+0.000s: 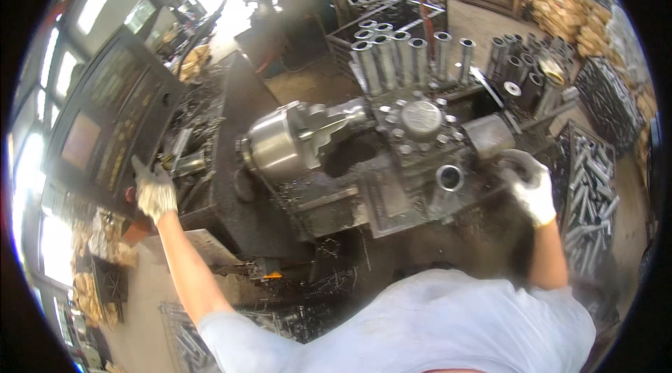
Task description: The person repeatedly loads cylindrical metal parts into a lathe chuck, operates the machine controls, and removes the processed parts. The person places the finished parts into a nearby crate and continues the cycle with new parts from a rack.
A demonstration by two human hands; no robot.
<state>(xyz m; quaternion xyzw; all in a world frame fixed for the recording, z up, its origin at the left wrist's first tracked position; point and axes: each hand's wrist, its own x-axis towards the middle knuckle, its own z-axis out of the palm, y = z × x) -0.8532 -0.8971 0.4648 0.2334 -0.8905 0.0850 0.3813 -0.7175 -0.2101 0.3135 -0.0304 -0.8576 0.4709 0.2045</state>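
Note:
My left hand, in a white work glove, reaches to the lathe's dark control panel. Its index finger is extended, and nothing shows in its grasp. To its right is the steel lathe chuck, with a bright workpiece in line with it towards the tool turret. My right hand, gloved and smudged dark, is curled beside a metal block at the turret's right. Blur hides whether those fingers grip anything. Between that hand and the chuck, a short metal tube stands upright on the carriage.
Several metal tubes stand upright behind the turret, with darker ones farther right. A crate of metal rods is at my right. Wrapped bundles are stacked at the back right. Metal parts lie in a wire basket below left.

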